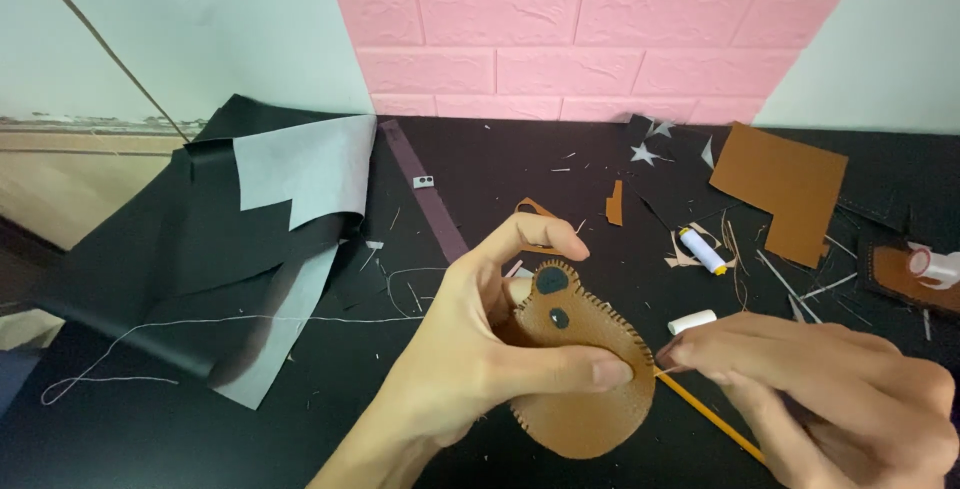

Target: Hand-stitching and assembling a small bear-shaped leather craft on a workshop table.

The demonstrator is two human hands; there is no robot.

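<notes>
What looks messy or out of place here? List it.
Small offcuts and thread ends are strewn over the black table. A black sheet hangs over the table's left edge, one corner folded back. A long white thread trails loose. The stitched brown leather piece looks intact.

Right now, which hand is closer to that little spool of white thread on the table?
Right. The right hand pinches a needle just below the spool of white thread; the left hand, farther left, holds the brown leather piece.
</notes>
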